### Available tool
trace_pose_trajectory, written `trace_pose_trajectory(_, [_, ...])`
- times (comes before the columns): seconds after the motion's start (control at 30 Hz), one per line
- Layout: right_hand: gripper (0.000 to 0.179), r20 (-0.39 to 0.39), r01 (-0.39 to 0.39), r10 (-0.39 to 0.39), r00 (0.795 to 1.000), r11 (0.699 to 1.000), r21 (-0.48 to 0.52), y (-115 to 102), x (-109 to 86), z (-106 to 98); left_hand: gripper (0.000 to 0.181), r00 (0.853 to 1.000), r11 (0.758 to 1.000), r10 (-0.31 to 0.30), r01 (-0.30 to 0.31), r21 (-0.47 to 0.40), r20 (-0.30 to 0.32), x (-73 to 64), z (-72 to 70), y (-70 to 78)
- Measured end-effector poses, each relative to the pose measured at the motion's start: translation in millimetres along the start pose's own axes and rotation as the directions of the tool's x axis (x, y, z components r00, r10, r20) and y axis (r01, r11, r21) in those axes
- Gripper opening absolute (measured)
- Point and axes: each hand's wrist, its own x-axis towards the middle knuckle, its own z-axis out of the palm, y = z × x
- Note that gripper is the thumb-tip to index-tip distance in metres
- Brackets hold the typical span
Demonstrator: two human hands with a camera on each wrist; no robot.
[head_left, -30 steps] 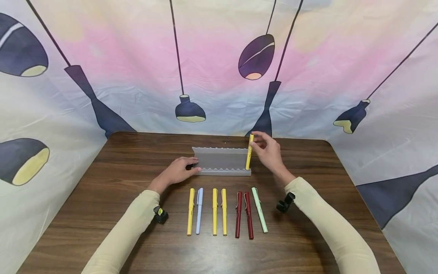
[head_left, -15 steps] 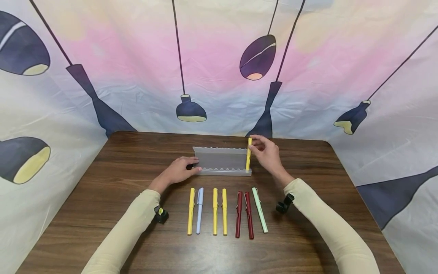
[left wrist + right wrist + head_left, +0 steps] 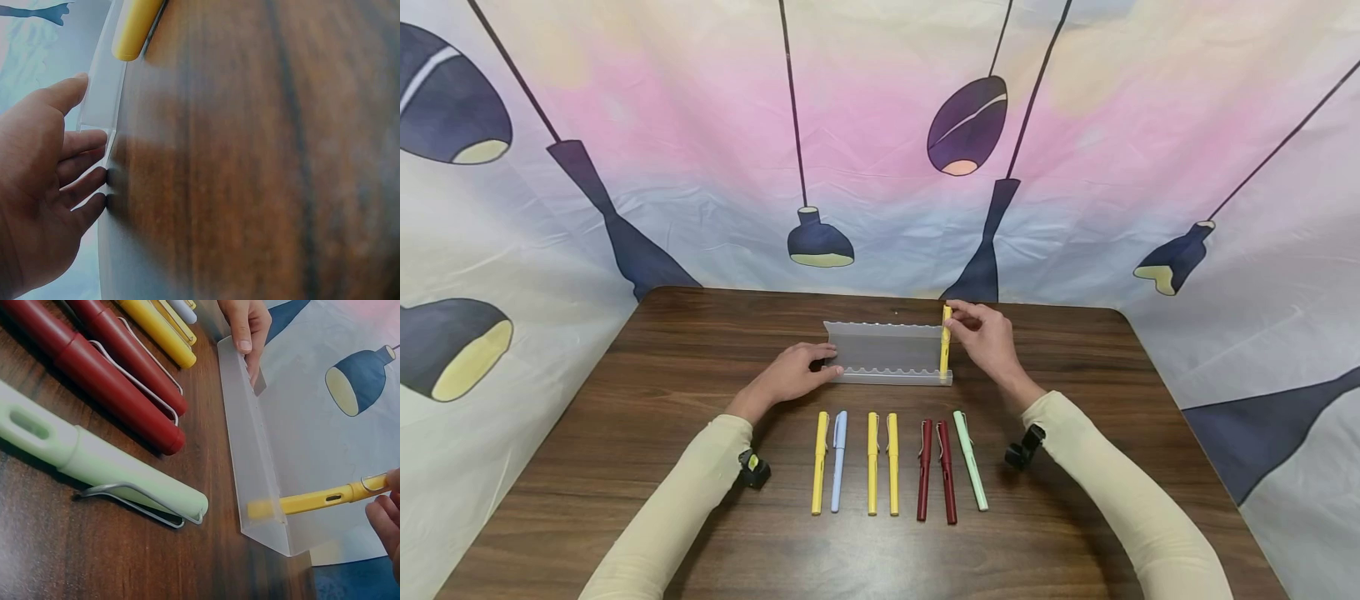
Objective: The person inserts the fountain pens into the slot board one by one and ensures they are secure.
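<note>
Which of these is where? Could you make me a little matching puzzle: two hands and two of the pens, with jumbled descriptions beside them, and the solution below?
Column one
1. Left hand
2. Light-blue pen
3. Right hand
4. Mint-green pen

Column two
A. Pinching an upright yellow pen
B. At the right end of the row lying on the wooden table
C. Touching the left end of the translucent notched rack
D. Second from the left in that row

Right pairs: 1-C, 2-D, 3-A, 4-B
</note>
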Motion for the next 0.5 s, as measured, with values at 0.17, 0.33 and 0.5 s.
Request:
trace_pose_trajectory(0.17, [0.033,0.009,0.004,-0.004,1.000,1.000,-0.016,-0.4,1.7,-1.4,0.057,1.000,1.000,-0.001,0.001,0.002,0.002,0.2,-0.2,-0.3])
trace_pose_trajectory(0.33, [0.032,0.006,0.008,-0.008,1.000,1.000,-0.030,0.1,4.0,-2.0,0.057,1.000,1.000,0.000,0.000,-0.001,0.006,0.3,-0.2,-0.5])
trace_pose_trajectory(0.5, [0.033,0.009,0.006,-0.005,1.000,0.999,-0.041,0.9,6.1,-2.2,0.058,1.000,1.000,0.003,-0.002,-0.002,0.011,1.2,0.0,-1.1])
